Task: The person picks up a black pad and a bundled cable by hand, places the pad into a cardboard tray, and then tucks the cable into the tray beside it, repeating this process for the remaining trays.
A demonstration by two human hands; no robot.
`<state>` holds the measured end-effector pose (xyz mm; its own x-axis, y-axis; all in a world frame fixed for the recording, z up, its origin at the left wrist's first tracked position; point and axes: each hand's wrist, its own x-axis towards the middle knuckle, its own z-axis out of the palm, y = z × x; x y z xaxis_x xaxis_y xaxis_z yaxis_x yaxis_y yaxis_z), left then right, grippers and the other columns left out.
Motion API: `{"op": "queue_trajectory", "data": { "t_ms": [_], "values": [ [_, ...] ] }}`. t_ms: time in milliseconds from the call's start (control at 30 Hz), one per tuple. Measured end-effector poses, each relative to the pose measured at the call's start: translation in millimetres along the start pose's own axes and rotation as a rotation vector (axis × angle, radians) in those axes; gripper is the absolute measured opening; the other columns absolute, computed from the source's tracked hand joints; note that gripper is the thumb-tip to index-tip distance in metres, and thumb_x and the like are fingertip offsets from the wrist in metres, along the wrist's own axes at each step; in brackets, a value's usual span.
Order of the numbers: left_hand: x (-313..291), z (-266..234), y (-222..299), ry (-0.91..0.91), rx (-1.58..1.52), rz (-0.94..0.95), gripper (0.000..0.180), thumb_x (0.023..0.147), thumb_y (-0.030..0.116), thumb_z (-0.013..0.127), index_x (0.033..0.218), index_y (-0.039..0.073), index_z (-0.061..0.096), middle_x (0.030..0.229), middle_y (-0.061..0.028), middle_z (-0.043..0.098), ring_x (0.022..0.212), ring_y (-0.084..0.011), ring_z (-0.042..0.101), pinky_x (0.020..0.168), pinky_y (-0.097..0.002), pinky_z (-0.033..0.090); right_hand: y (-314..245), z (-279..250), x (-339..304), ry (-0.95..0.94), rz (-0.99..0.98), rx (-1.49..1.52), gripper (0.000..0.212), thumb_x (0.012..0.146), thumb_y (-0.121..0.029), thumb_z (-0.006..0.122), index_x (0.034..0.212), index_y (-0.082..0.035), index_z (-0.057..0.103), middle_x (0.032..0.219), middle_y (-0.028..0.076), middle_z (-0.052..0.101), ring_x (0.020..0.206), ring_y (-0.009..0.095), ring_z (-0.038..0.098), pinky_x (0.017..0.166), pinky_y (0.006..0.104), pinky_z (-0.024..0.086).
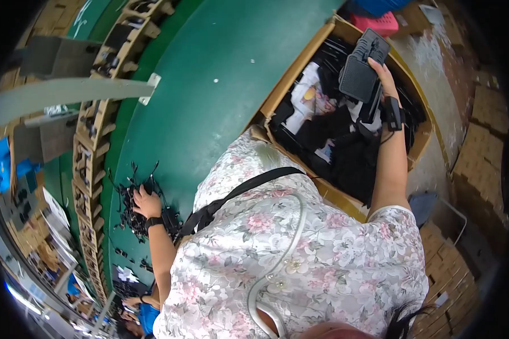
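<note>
At the upper right, my right hand (383,74) is closed on the edge of a flat black plastic case (359,70), which has a textured panel and a ribbed part. I hold it above an open cardboard carton (291,74). Inside the carton lie black items (328,127) and pieces of white printed material (305,93). On the left, my left hand (146,203) rests on a tangled heap of thin black cables (133,223) on the green table (209,73). Its fingers are spread, and their tips are partly hidden among the cables.
A conveyor of wooden trays (88,164) runs along the table's far left side. A grey metal arm (68,96) reaches over the table. People in blue (147,316) are at the left. Stacked cardboard boxes (480,164) and a pink basket (378,24) stand on the right.
</note>
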<state>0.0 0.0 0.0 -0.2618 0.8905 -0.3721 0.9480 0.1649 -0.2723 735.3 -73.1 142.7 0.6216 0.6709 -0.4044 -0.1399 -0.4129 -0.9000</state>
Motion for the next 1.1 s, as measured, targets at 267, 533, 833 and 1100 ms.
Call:
{"op": "queue_trajectory", "data": {
  "t_ms": [267, 533, 833, 1100],
  "values": [
    [-1.9, -62.5, 46.9, 0.45, -0.603, 0.469, 0.052, 0.08, 0.021, 0.063, 0.126, 0.006, 0.045, 0.13, -0.022, 0.042, 0.121, -0.0374, 0.039, 0.1, -0.0451, 0.032, -15.7, 228.7, -45.6, -0.48, 0.186, 0.442, 0.04, 0.081, -0.034, 0.064, 0.107, -0.004, 0.06, 0.1, 0.008, 0.065, 0.086, 0.021, 0.064, 0.078, 0.0332, 0.052],
    [-14.2, -77.1, 101.9, 0.258, -1.317, 0.569, 0.065, 0.08, 0.031, 0.067, 0.132, 0.004, 0.038, 0.134, -0.0249, 0.036, 0.125, -0.0395, 0.034, 0.103, -0.0429, 0.029, 92.2, 457.1, -93.6, -0.418, 0.196, 0.394, 0.047, 0.078, -0.029, 0.07, 0.113, -0.001, 0.055, 0.11, 0.009, 0.06, 0.098, 0.018, 0.058, 0.089, 0.0318, 0.045],
    [-16.4, -73.0, 104.3, 0.242, -0.89, 0.674, 0.055, 0.075, 0.026, 0.071, 0.122, 0.008, 0.047, 0.124, -0.0171, 0.046, 0.112, -0.0352, 0.045, 0.091, -0.0387, 0.04, 122.6, 472.9, -100.0, -0.095, -0.161, -0.333, 0.073, 0.068, -0.041, 0.077, 0.114, 0.009, 0.049, 0.109, 0.02, 0.057, 0.102, 0.029, 0.056, 0.09, 0.0334, 0.043],
    [-2.4, -30.2, 83.2, -0.02, -1.113, 0.441, 0.039, 0.076, 0.02, 0.069, 0.11, 0.008, 0.053, 0.083, -0.0121, 0.06, 0.079, -0.0302, 0.059, 0.069, -0.0376, 0.047, 117.0, 436.5, -94.0, -0.448, -0.08, -0.509, 0.076, 0.07, -0.048, 0.074, 0.115, 0.008, 0.049, 0.118, 0.024, 0.05, 0.104, 0.028, 0.054, 0.09, 0.0339, 0.042]
  ]
}}
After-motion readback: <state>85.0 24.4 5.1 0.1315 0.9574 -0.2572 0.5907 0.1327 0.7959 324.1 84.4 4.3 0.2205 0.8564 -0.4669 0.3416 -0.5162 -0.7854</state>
